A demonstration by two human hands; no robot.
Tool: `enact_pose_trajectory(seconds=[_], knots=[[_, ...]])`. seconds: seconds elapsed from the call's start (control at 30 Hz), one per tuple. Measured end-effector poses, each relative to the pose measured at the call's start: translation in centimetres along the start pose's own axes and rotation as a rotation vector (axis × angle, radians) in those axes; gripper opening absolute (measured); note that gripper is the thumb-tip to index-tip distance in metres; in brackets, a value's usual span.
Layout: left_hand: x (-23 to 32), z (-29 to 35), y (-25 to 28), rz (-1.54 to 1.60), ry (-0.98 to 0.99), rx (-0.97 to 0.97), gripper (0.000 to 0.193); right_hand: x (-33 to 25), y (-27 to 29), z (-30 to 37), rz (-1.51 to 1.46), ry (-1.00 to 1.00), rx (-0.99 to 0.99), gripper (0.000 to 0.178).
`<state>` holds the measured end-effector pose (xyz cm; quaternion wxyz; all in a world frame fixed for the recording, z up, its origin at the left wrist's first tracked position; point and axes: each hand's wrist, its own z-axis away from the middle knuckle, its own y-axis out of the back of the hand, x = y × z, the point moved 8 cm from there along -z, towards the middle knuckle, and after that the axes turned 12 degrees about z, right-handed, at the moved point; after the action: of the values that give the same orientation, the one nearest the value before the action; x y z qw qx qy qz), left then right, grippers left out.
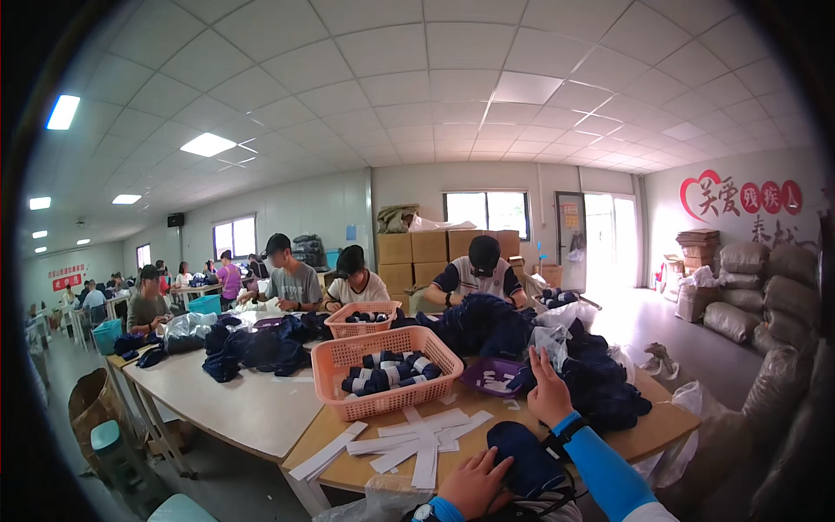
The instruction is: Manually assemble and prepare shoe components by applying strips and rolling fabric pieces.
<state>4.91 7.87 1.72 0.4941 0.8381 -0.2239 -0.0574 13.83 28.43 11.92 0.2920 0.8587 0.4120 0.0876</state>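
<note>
Seen from the dark blue cloth piece (524,459) at the near edge of the desk (668,424), loose white strips (424,442) fan out at 9 to 10 o'clock, lying between it and the pink basket (391,403) of rolled navy bundles (383,379) at 10. A purple tray (470,376) with white slips sits between 11 and 12, and a navy cloth heap (609,396) at 1 to 2, partly blocked by the right hand (550,389) and its blue sleeve. The hands are apart: the right is raised, fingers outstretched toward 11; the left (474,485) lies over the piece's 8 o'clock edge, whether gripping I cannot tell. The piece's rounded end points to 11, its visible long axis running roughly 11 to 5.
</note>
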Motion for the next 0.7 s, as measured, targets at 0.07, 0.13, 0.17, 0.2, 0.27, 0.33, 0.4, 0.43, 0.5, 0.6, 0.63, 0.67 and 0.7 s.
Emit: enact_pose_trajectory(seconds=[0.07,0.13,0.17,0.2,0.27,0.33,0.4,0.43,0.5,0.6,0.63,0.67,0.7], knots=[[-0.2,0.1,-0.2,0.006,0.002,0.006,0.076,0.0,-0.1,-0.1,-0.018,-0.016,-0.009,0.098],[-0.4,-0.1,-0.2,0.01,-0.006,0.008,0.076,0.4,0.0,-0.2,-0.033,-0.04,-0.012,0.098],[-0.4,-0.2,-0.3,0.006,-0.011,-0.003,0.076,0.7,-0.2,-0.1,-0.029,-0.053,-0.025,0.097],[-0.4,-0.2,-0.4,0.003,-0.014,-0.009,0.076,0.8,-0.3,0.0,-0.024,-0.061,-0.039,0.097],[-0.4,-0.1,-0.5,0.0,-0.018,-0.005,0.076,0.7,-0.2,0.2,-0.017,-0.05,-0.024,0.097],[-0.4,0.2,-0.4,-0.008,-0.013,0.005,0.076,0.1,-0.1,0.1,-0.031,-0.033,-0.013,0.096],[-0.3,0.2,-0.6,-0.011,-0.002,-0.01,0.076,0.5,-0.6,0.2,-0.034,-0.022,0.011,0.098],[-0.2,0.2,-0.6,-0.015,-0.009,-0.009,0.076,0.9,-0.8,0.4,-0.035,-0.017,0.029,0.101],[-0.1,0.1,-0.6,-0.027,-0.009,-0.005,0.076,1.7,-1.4,0.5,-0.036,-0.017,0.023,0.099],[-0.2,0.1,-0.9,-0.028,-0.029,0.014,0.076,1.8,-1.5,0.5,-0.105,0.056,0.101,0.089],[-0.5,-0.3,-0.9,-0.022,-0.027,0.009,0.076,2.0,-1.8,0.1,-0.126,0.046,0.076,0.084],[-0.6,-0.6,-0.7,0.003,-0.018,0.016,0.076,2.3,-2.1,0.5,-0.147,0.027,0.042,0.08],[-0.5,0.0,-0.8,0.03,0.005,0.022,0.076,1.5,-1.4,0.4,-0.255,0.004,0.069,0.068]])
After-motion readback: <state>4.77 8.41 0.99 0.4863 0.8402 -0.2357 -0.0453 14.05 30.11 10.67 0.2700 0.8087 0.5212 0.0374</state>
